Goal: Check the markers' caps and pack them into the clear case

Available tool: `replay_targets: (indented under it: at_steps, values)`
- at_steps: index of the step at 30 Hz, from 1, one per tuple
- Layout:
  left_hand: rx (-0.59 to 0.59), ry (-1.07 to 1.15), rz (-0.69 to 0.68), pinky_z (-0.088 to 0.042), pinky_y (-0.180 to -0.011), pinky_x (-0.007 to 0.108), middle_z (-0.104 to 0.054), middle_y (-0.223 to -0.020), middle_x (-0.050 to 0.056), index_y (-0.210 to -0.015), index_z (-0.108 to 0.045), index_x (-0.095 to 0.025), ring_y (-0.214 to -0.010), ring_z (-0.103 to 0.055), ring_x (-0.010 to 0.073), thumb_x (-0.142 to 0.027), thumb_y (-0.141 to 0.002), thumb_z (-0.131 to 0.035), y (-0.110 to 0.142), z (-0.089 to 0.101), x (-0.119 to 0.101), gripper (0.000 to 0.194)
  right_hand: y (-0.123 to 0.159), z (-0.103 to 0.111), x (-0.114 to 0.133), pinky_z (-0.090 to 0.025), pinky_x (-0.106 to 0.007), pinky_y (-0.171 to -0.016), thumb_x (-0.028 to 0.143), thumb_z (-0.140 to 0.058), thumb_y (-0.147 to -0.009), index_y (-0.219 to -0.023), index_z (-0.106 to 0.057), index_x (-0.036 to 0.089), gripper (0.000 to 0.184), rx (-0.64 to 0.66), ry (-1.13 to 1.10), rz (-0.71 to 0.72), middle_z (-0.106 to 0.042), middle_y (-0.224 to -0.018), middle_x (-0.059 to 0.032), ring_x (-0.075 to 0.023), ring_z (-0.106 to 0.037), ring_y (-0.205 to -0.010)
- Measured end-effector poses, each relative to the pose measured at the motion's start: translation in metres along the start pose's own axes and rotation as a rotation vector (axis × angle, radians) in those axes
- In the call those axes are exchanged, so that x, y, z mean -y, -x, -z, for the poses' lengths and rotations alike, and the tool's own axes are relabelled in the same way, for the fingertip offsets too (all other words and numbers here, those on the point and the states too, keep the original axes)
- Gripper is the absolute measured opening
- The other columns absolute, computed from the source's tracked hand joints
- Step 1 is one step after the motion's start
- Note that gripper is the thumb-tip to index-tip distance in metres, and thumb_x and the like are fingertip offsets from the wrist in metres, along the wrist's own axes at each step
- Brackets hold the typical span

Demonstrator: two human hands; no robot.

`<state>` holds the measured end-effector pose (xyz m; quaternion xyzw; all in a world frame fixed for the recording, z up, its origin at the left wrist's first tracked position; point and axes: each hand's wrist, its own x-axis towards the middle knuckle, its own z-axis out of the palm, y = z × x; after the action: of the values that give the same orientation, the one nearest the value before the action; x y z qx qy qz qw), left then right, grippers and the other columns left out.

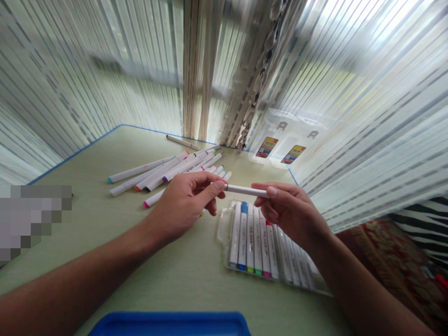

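Both my hands hold one white marker (245, 190) level above the table. My left hand (185, 203) pinches its left end between thumb and forefinger. My right hand (290, 210) grips its right end with curled fingers. Just below them lies a clear plastic case (226, 224) holding a row of markers with coloured caps. Beyond my left hand a loose heap of white markers (168, 170) is spread over the table.
The pale green table (140, 270) has a blue edge. A blue tray (171, 324) sits at the near edge. Two clear packs with labels (280, 149) lean at the back right by striped curtains. A patterned cloth (395, 266) lies to the right.
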<state>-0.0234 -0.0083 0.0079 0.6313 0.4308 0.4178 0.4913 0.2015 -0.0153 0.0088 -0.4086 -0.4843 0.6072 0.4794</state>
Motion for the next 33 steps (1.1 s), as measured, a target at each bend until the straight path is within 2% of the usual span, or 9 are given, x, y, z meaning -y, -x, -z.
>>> replay_targets:
  at_steps: [6, 16, 21, 27, 33]
  values:
    - [-0.006, 0.027, 0.035, -0.049, -0.055, 0.024, -0.068, -0.081, 0.002, -0.091, -0.07, -0.013, -0.059, -0.062, 0.0115, -0.04, -0.091, -0.064, 0.0, 0.001, 0.003, 0.028, 0.0, 0.001, 0.003, -0.031, -0.024, -0.04, 0.033, -0.072, -0.075, -0.091, -0.082, 0.019, 0.024, -0.004, -0.024, -0.003, -0.074, -0.067, -0.0054, -0.0088, -0.044, -0.042]
    - [-0.078, 0.2, 0.086, -0.049, -0.054, 0.025, -0.067, -0.077, 0.002, -0.09, -0.069, -0.013, -0.056, -0.062, 0.0122, -0.035, -0.088, -0.067, -0.004, -0.001, 0.008, 0.022, 0.002, -0.001, 0.009, -0.032, -0.026, -0.04, 0.032, -0.069, -0.072, -0.088, -0.082, 0.02, 0.024, -0.052, -0.072, -0.043, -0.072, -0.065, -0.0047, -0.011, -0.045, -0.043]
    - [-0.063, 0.282, 0.099, -0.049, -0.053, 0.023, -0.069, -0.079, 0.003, -0.088, -0.07, -0.011, -0.056, -0.061, 0.011, -0.031, -0.089, -0.065, -0.003, -0.001, 0.006, 0.02, 0.001, 0.0, 0.008, -0.032, -0.024, -0.041, 0.032, -0.069, -0.073, -0.087, -0.081, 0.019, 0.022, -0.09, -0.093, -0.027, -0.071, -0.063, -0.0038, -0.0096, -0.043, -0.043]
    - [-0.014, 0.441, 0.107, -0.05, -0.054, 0.024, -0.073, -0.079, 0.006, -0.102, -0.073, -0.01, -0.055, -0.062, 0.0119, -0.022, -0.089, -0.063, 0.0, -0.002, 0.001, 0.02, -0.003, 0.003, 0.006, -0.03, -0.024, -0.04, 0.031, -0.066, -0.074, -0.083, -0.079, 0.017, 0.021, -0.158, -0.112, 0.003, -0.067, -0.06, -0.0028, -0.0091, -0.042, -0.043]
    - [0.035, 0.461, 0.058, -0.053, -0.057, 0.026, -0.076, -0.085, 0.009, -0.108, -0.073, -0.009, -0.058, -0.064, 0.013, -0.02, -0.088, -0.063, 0.004, -0.003, -0.002, 0.025, -0.008, 0.007, 0.006, -0.03, -0.023, -0.039, 0.029, -0.064, -0.074, -0.079, -0.077, 0.017, 0.019, -0.203, -0.139, -0.016, -0.064, -0.059, -0.0018, -0.0084, -0.041, -0.042]
